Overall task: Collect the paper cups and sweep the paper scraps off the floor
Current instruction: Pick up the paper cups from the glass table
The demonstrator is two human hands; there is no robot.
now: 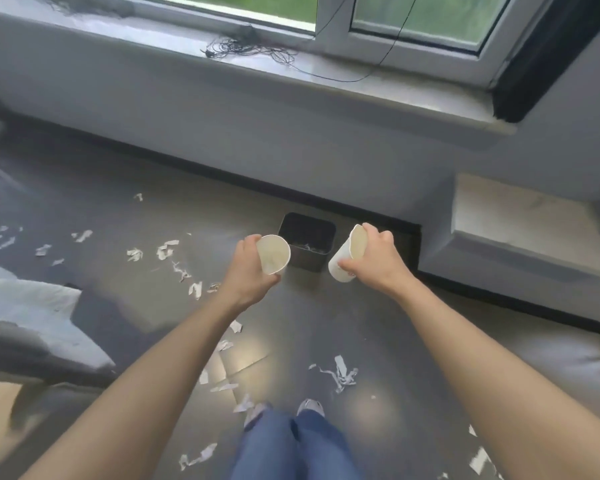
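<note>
My left hand [248, 271] grips a white paper cup [274, 254], its open mouth facing me. In my right hand [378, 259] is a second white paper cup [343, 263], tilted with its mouth up and to the left. Both cups hang above the floor on either side of a small dark bin [307, 240] that stands against the wall under the window. White paper scraps lie across the grey floor, with clusters at the left [167, 249], between my arms [224, 346] and at the right [340, 374].
A window sill [291, 69] with a tangle of black cable runs along the far wall. A white step or ledge [520, 223] juts out at the right. Grey and white furniture [32, 320] stands at the left. My legs and shoes [310, 408] are below.
</note>
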